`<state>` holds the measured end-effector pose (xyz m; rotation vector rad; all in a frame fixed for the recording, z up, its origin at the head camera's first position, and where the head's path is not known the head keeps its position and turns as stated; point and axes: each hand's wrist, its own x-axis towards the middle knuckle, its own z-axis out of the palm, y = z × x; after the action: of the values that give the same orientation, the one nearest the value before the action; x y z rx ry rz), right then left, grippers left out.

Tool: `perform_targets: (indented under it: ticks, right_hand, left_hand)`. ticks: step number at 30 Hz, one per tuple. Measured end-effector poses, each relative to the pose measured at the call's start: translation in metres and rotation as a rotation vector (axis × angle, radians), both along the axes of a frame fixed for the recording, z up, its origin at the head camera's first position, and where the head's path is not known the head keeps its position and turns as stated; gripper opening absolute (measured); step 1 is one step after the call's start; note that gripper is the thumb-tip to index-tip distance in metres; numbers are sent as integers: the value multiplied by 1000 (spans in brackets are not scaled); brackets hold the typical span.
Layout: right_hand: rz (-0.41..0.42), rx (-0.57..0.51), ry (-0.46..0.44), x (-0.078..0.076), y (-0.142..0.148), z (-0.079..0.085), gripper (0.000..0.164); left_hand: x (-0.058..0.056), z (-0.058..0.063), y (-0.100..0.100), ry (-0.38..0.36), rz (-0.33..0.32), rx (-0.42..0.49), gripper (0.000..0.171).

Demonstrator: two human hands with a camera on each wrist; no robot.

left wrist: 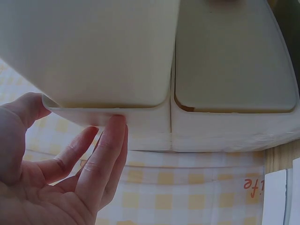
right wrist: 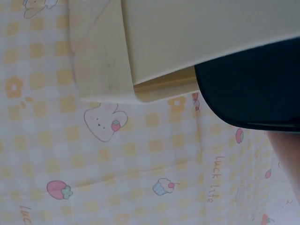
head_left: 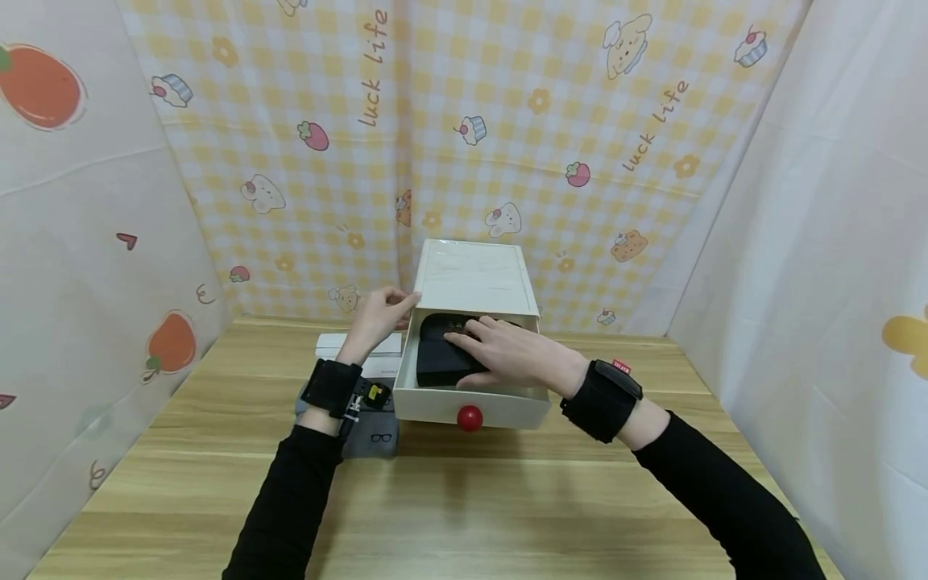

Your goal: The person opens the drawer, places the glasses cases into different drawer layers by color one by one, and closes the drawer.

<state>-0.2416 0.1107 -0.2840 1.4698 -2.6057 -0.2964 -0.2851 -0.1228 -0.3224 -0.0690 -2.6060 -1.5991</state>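
Observation:
A white drawer box (head_left: 474,274) stands on the table, with one drawer (head_left: 428,407) pulled out by its red knob side. In that drawer is a black case (head_left: 438,358) with small gold lettering, also seen as a dark rounded shape (right wrist: 253,86) in the right wrist view. My right hand (head_left: 507,354) grips the case, fingers over its top and thumb at the near side; the fingertips are partly hidden. At the box's left side is my left hand (head_left: 377,318). In the left wrist view its thumb touches the corner and its extended fingers (left wrist: 105,159) rest against the side wall.
A second drawer front (left wrist: 234,56) sits closed beside the pulled-out one. Left of the box lie a grey case (head_left: 370,443) with a glasses picture and white boxes (head_left: 380,367), partly behind the left wrist. A red knob (head_left: 470,418) sticks out in front. A checked curtain (head_left: 471,161) hangs behind.

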Motion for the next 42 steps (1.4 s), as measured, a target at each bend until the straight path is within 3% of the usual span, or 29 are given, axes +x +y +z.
perform_targets:
  ticks: [10, 15, 22, 28, 32, 36, 42]
  right_hand:
    - [63, 105, 101, 0, -8, -13, 61]
    - [51, 105, 74, 0, -9, -17, 62]
    - [59, -11, 19, -3, -5, -19, 61]
    - [174, -199, 40, 0, 1, -12, 51]
    - [248, -285, 114, 10, 5, -5, 43]
    - [349, -322, 264, 24, 6, -6, 36]
    - [483, -244, 546, 44, 5, -20, 24]
  left_hand:
    - [1, 1, 0, -10, -4, 14, 46]
    - [1, 1, 1, -21, 1, 15, 46]
    - [3, 1, 1, -25, -1, 21, 45]
    - [3, 1, 1, -18, 0, 20, 45]
    - [3, 0, 1, -15, -5, 6, 46]
    - [2, 0, 1, -19, -2, 0, 47]
    - [2, -1, 0, -9, 6, -4, 45]
